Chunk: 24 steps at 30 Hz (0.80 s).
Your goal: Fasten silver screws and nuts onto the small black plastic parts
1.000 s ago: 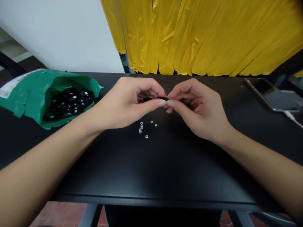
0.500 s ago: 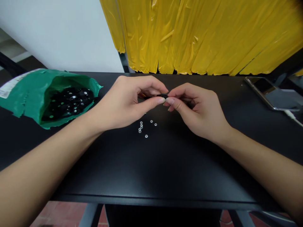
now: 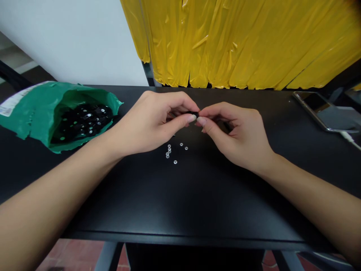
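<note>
Over the black table [image 3: 186,203], my left hand [image 3: 160,120] pinches a small black piece [image 3: 194,113] between thumb and fingers. Most of that piece is hidden by the fingertips. My right hand [image 3: 239,131] is closed too, its thumb and forefinger meeting at the piece's right end, tips almost touching those of the left. Several small silver rings [image 3: 169,150] lie on the table below the hands. To the left of my left hand, a torn green bag [image 3: 36,109] gapes, with many shiny black pieces [image 3: 87,120] inside, some bearing pale round spots.
A phone [image 3: 316,109] with a white cable [image 3: 349,139] plugged in rests at the right rear. Yellow plastic strips [image 3: 225,45] hang behind the table, beside a white panel [image 3: 84,41]. The table's front edge [image 3: 186,239] runs along the bottom.
The fingers have shifted slightly around the black piece, and less of it shows now. The view has moved a touch; the rings and bag lie as before.
</note>
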Tool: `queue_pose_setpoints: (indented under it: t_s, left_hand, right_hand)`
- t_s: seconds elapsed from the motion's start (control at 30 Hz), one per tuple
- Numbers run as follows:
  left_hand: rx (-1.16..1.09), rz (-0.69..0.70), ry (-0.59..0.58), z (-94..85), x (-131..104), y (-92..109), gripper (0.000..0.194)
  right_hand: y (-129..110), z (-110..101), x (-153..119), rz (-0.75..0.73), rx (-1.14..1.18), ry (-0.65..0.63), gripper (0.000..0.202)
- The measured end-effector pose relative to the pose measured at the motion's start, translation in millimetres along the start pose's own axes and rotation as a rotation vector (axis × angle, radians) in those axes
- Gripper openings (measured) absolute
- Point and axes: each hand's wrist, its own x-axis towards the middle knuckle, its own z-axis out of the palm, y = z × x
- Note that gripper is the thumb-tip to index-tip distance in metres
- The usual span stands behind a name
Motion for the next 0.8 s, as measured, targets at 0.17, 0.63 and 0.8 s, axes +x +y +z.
queue_pose_setpoints:
  t_s: [0.17,0.63,0.8]
  left_hand:
    - [0.122,0.034,-0.007,-1.4,0,0,0.018]
    - [0.158,0.02,0.069,9.2,-1,-4,0.021]
    - [0.231,0.007,0.088,8.8,0,-2,0.019]
  right_hand:
    - [-2,0,0,-0.012,-0.052,-0.003,0.009]
    - [1,2,-1,0.047,0.063,-0.018,0.026]
    - [0,3,-1,0.041,0.066,-0.038,0.028]
